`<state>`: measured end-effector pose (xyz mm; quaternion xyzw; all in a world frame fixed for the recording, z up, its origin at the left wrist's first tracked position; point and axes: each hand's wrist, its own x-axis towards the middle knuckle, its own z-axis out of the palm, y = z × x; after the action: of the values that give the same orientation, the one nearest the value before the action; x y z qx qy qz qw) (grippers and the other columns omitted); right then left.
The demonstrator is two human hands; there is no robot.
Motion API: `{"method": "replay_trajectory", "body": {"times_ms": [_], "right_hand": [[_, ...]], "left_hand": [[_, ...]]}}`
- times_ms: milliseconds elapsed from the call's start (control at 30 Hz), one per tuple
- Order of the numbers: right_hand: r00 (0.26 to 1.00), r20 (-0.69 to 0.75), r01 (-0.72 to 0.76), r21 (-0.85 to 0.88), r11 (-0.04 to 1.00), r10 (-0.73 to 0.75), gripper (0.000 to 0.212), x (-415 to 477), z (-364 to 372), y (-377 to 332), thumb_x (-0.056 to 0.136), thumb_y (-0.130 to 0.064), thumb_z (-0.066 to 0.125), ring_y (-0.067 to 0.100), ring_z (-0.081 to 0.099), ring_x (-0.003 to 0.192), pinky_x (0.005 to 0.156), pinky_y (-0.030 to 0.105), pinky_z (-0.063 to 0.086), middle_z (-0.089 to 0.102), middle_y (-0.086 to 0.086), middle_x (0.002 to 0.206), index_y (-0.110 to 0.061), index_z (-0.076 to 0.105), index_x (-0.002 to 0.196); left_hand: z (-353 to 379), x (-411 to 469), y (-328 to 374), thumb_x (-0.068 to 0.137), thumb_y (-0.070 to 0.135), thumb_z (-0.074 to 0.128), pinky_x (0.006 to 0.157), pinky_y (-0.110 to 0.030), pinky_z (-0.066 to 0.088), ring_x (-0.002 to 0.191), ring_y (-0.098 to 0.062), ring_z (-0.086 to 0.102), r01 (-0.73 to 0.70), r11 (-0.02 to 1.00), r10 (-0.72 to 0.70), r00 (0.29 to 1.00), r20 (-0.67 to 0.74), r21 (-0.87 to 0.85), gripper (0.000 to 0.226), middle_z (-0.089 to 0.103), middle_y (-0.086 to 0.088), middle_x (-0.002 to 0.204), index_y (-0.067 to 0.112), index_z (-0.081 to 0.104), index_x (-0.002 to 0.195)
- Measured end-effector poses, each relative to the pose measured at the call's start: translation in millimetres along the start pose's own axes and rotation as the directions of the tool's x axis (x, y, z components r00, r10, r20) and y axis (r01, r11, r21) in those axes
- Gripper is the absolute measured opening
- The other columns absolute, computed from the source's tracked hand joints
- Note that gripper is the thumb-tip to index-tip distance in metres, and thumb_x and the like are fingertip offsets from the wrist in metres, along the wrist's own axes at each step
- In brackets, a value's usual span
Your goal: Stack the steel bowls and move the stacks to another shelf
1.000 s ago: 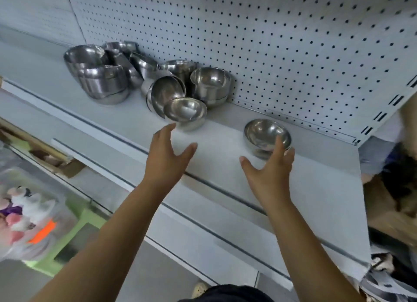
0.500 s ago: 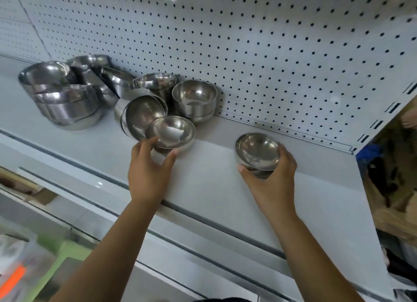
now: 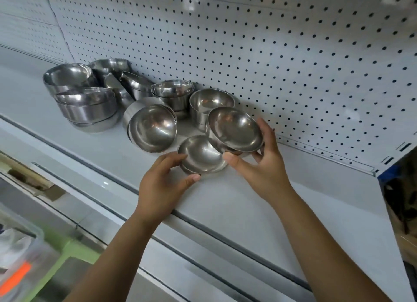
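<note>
My right hand (image 3: 261,168) grips a small steel bowl (image 3: 234,130), tilted and lifted just above and to the right of a second small steel bowl (image 3: 199,155) that rests on the white shelf (image 3: 248,206). My left hand (image 3: 162,184) holds that resting bowl by its near rim. Behind them stand more steel bowls: a tipped stack (image 3: 151,126) lying on its side, an upright deep bowl (image 3: 209,104), a short stack (image 3: 172,94), and a larger stack (image 3: 85,105) at the left.
A white pegboard wall (image 3: 270,53) backs the shelf. A lower shelf edge (image 3: 90,211) runs below. A green crate (image 3: 67,256) and a clear plastic box (image 3: 18,256) sit at lower left. Cardboard and dark items (image 3: 404,211) lie at the right.
My right hand lifted the lone bowl from the shelf's right and carried it left over the bowl held by my left hand. The left hand closed on that bowl's rim.
</note>
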<state>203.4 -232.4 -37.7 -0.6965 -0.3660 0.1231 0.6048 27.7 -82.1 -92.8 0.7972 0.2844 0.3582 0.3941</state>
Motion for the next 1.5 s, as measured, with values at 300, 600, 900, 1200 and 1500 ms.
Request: {"method": "replay_trajectory", "body": {"times_ms": [300, 600, 900, 1200, 1500], "right_hand": [[0.992, 0.087, 0.088, 0.013, 0.996, -0.089, 0.108, 1.5, 33.9, 17.8, 0.069, -0.046, 0.093, -0.002, 0.040, 0.145, 0.119, 0.038, 0.040, 0.037, -0.025, 0.157, -0.043, 0.031, 0.157], [0.977, 0.191, 0.107, -0.085, 0.991, -0.089, 0.108, -3.3, 37.9, 25.4, 0.073, -0.038, 0.093, -0.004, 0.023, 0.151, 0.115, 0.019, 0.028, 0.024, -0.035, 0.156, -0.061, 0.022, 0.151], [0.961, 0.274, 0.071, -0.079, 0.994, -0.047, 0.117, -5.9, 37.1, 29.3, 0.070, -0.049, 0.092, 0.003, 0.024, 0.153, 0.125, 0.037, 0.031, 0.015, -0.019, 0.166, -0.050, 0.014, 0.157], [0.975, 0.220, 0.009, -0.064, 0.998, 0.005, 0.112, -10.4, 39.8, 34.8, 0.068, -0.039, 0.096, 0.003, 0.045, 0.140, 0.116, 0.028, 0.041, 0.040, -0.017, 0.155, -0.045, 0.026, 0.156], [0.976, 0.212, -0.025, -0.086, 0.996, 0.043, 0.108, -13.5, 36.7, 30.0, 0.074, -0.031, 0.093, -0.006, 0.042, 0.130, 0.088, -0.009, 0.033, 0.035, -0.014, 0.155, -0.039, 0.024, 0.157]], "left_hand": [[-11.1, -2.1, 3.8, 0.085, 0.051, 0.068, 0.106, -0.033, 0.050, 0.120, 0.005, 0.061, 0.113, 0.972, -0.099, 0.992, 0.078, -0.207, 0.062, 0.064, 0.019, 0.133, 0.030, 0.051, 0.141], [-3.0, -6.1, 8.3, 0.104, 0.044, 0.048, 0.087, -0.036, 0.057, 0.099, -0.014, 0.071, 0.077, 0.952, -0.164, 0.946, -0.281, -0.295, 0.029, 0.073, 0.008, 0.104, 0.022, 0.063, 0.112], [-36.5, 19.7, -5.4, 0.094, 0.045, 0.066, 0.101, -0.037, 0.049, 0.119, -0.016, 0.057, 0.420, 0.896, -0.432, 0.749, -0.503, -0.144, 0.061, 0.054, 0.001, 0.137, 0.015, 0.044, 0.143], [-52.3, 52.7, -12.1, 0.093, 0.044, 0.068, 0.086, -0.033, 0.050, 0.096, -0.018, 0.067, 0.494, 0.869, -0.464, 0.797, -0.387, -0.024, 0.054, 0.071, 0.004, 0.089, 0.014, 0.056, 0.136], [-49.6, 58.0, 3.7, 0.095, 0.028, 0.069, 0.087, -0.036, 0.061, 0.065, -0.012, 0.076, 0.465, 0.857, -0.515, 0.782, -0.351, -0.219, 0.045, 0.077, -0.002, 0.073, 0.013, 0.059, 0.136]]}}
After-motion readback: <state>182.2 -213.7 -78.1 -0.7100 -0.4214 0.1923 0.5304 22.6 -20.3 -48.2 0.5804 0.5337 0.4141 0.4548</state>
